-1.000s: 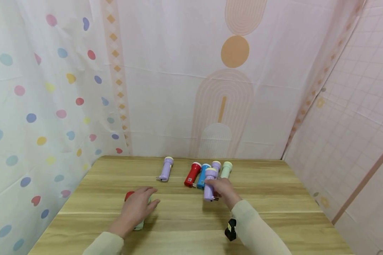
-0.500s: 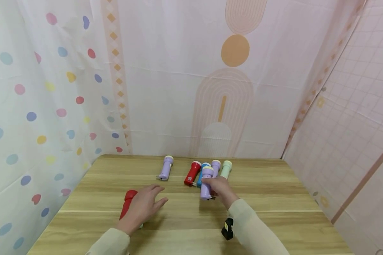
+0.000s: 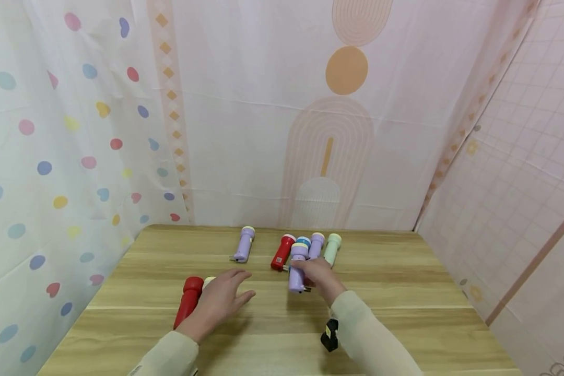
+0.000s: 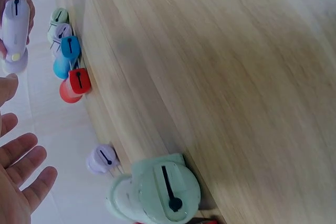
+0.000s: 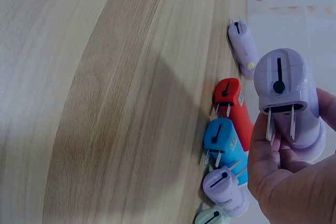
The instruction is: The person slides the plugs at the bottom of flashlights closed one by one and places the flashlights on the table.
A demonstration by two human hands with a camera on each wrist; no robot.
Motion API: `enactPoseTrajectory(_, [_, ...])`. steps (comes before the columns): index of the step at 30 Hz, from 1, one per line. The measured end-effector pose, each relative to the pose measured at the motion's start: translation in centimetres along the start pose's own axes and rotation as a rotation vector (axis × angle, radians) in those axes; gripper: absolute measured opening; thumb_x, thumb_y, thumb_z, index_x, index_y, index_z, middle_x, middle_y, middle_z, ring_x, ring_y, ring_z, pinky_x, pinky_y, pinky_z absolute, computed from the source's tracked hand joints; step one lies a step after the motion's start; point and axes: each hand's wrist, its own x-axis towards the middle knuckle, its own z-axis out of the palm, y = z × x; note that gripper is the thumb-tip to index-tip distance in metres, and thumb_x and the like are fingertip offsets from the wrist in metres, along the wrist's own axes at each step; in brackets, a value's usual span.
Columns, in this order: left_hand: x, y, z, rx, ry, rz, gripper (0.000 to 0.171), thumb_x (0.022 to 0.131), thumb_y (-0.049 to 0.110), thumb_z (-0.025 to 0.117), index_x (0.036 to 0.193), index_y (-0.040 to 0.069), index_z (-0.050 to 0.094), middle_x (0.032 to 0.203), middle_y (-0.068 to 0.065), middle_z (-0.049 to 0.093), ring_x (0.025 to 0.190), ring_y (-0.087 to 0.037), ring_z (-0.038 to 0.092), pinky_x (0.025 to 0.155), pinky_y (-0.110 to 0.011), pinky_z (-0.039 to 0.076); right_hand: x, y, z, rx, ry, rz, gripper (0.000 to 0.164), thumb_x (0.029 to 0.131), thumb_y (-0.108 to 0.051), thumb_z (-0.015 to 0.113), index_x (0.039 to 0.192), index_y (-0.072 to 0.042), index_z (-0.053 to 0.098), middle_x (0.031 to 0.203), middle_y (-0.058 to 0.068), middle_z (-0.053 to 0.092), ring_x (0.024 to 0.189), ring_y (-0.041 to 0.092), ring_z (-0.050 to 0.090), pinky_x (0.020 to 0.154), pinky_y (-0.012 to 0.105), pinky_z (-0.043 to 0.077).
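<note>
My right hand (image 3: 323, 278) holds a lilac flashlight (image 3: 296, 278) by its body above the table, lamp end pointing away. Two metal plug prongs stick out of its tail in the right wrist view, where fingers and thumb (image 5: 326, 109) close around it. My left hand (image 3: 221, 298) hovers with fingers spread and holds nothing. Beneath it lies a pale green flashlight (image 4: 170, 190), mostly hidden in the head view. Close to that hand's left is a red flashlight (image 3: 189, 302), its rear end covered by the wrist.
Behind the right hand lie red (image 3: 283, 253), blue (image 5: 220, 137), lilac (image 3: 316, 245) and pale green (image 3: 331, 249) flashlights in a row. Another lilac flashlight (image 3: 245, 244) lies apart at the back left. Patterned curtains (image 3: 244, 130) border the wooden table (image 3: 380, 334).
My right hand has shifted slightly left with the lilac flashlight. My left hand has moved right, uncovering more of the red flashlight beside it.
</note>
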Motion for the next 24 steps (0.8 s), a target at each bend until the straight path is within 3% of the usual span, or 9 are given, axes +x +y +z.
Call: enactPoseTrajectory(24, [0.7,2.7,1.2,-0.023,0.013,0.080,0.047,0.085,0.033,0.079,0.123,0.008,0.067,0.119,-0.011,0.066,0.109,-0.032,0.063,0.089,-0.050,0.053,-0.9,-0.5,1.3,0.050,-0.060,0.054,0.064,0.089,-0.028,0.075,0.132,0.010,0.046,0.119,0.021,0.060,0.103,0.031,0.062,0.092,0.048,0.051])
